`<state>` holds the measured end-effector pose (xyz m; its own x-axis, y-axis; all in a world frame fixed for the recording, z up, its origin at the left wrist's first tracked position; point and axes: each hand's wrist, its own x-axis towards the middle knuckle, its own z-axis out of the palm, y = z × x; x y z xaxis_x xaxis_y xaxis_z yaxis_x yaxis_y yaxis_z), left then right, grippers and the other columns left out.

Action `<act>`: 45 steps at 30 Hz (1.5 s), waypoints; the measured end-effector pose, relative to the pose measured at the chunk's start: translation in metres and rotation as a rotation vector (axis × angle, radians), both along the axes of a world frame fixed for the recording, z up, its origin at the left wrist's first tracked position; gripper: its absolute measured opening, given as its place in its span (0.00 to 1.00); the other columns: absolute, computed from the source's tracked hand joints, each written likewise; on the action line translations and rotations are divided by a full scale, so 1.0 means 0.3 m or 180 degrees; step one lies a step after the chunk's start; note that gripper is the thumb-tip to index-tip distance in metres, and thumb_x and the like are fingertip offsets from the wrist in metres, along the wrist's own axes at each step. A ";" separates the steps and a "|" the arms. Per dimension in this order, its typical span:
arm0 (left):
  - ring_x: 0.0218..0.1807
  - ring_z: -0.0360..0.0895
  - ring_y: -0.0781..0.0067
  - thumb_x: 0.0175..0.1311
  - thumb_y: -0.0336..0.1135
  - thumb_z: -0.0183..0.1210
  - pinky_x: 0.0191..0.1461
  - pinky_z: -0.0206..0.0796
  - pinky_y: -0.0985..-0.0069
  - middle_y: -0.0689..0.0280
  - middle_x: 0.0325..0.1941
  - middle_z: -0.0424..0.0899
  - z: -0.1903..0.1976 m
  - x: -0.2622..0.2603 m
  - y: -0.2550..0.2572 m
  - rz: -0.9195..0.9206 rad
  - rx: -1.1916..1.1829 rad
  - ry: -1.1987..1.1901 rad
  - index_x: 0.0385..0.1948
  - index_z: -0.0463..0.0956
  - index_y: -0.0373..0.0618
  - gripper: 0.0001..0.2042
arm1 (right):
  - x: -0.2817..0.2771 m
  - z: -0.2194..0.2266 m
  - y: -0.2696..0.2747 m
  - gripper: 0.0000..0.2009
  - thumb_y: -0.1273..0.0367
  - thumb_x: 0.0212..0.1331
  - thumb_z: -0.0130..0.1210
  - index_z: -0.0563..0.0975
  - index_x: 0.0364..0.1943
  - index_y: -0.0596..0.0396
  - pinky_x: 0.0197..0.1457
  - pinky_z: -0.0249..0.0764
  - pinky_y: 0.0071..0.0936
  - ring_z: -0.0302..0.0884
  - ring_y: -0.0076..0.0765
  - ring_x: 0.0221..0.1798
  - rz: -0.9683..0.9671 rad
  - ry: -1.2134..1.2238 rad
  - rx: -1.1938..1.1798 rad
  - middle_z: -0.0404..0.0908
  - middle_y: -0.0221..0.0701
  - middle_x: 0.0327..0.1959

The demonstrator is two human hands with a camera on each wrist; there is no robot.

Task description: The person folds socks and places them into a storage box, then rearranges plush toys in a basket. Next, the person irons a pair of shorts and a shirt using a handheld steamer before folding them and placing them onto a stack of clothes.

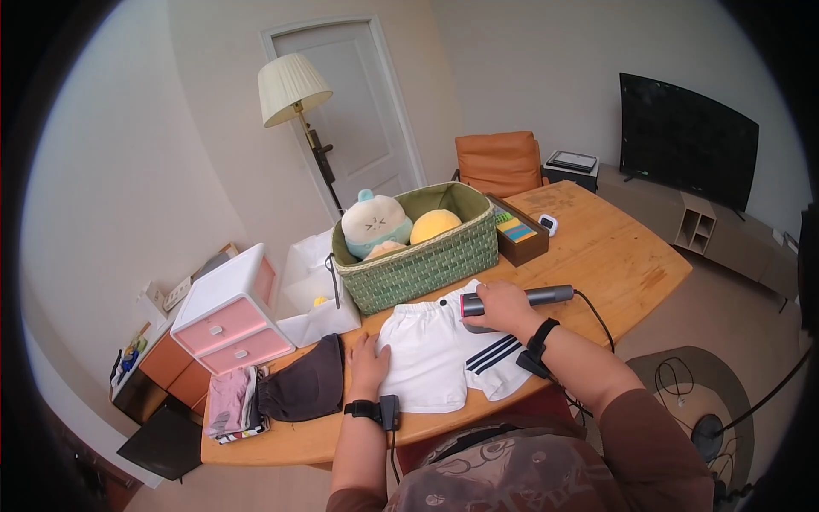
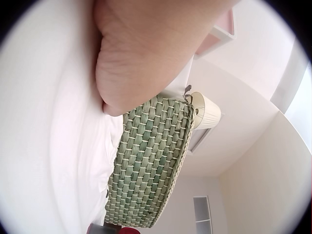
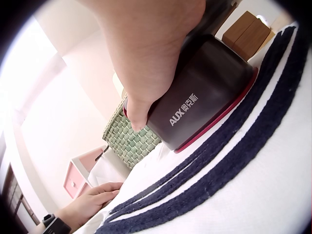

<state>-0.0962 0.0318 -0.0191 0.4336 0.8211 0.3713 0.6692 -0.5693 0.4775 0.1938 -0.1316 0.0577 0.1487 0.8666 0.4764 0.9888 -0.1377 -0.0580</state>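
Note:
White shorts [image 1: 426,367] with dark blue stripes [image 3: 214,190] on one leg lie spread on the wooden table [image 1: 610,256]. My left hand [image 1: 369,365] rests on their left side, its fingers pointing toward the basket. A dark grey handheld garment steamer [image 1: 553,295] with a red rim is in my right hand [image 1: 505,307], fingers wrapped around it. In the right wrist view, the head of the steamer [image 3: 204,92] lies over the shorts beside the stripes, its red edge right at the cloth. The palm side of my left hand [image 2: 141,53] fills the top of the left wrist view.
Behind the shorts stands a green woven basket [image 1: 418,273] with plush toys. Folded dark clothing [image 1: 303,384] and a clothes stack [image 1: 235,401] lie left, before a pink-and-white drawer unit [image 1: 226,311]. The steamer's cord [image 1: 601,316] hangs over the table edge. A brown box [image 1: 522,247] stands right of the basket.

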 end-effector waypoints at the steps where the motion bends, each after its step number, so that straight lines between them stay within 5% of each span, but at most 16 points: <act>1: 0.73 0.61 0.54 0.61 0.45 0.58 0.76 0.39 0.50 0.49 0.68 0.69 -0.002 0.000 0.001 -0.0005 0.0002 -0.0013 0.57 0.75 0.44 0.24 | -0.001 0.000 0.000 0.31 0.40 0.47 0.62 0.79 0.36 0.56 0.44 0.77 0.39 0.81 0.46 0.40 0.0000 0.0000 -0.0001 0.82 0.40 0.31; 28: 0.72 0.61 0.54 0.61 0.45 0.59 0.76 0.39 0.51 0.49 0.67 0.70 -0.005 0.000 0.006 -0.0005 0.0046 -0.0014 0.57 0.75 0.44 0.24 | -0.010 0.028 -0.057 0.32 0.38 0.47 0.61 0.79 0.35 0.57 0.44 0.77 0.41 0.81 0.49 0.40 0.0253 0.0107 -0.0228 0.81 0.42 0.32; 45: 0.72 0.61 0.55 0.61 0.45 0.59 0.76 0.39 0.51 0.49 0.68 0.70 -0.003 -0.001 0.005 0.0003 0.0010 -0.0009 0.57 0.75 0.44 0.24 | -0.019 0.028 0.018 0.32 0.39 0.48 0.61 0.79 0.38 0.56 0.44 0.78 0.38 0.82 0.45 0.41 -0.0209 0.0108 -0.0212 0.83 0.39 0.33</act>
<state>-0.0965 0.0334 -0.0200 0.4319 0.8202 0.3751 0.6684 -0.5703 0.4775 0.1880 -0.1263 0.0660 0.2214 0.8840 0.4119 0.9751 -0.2069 -0.0800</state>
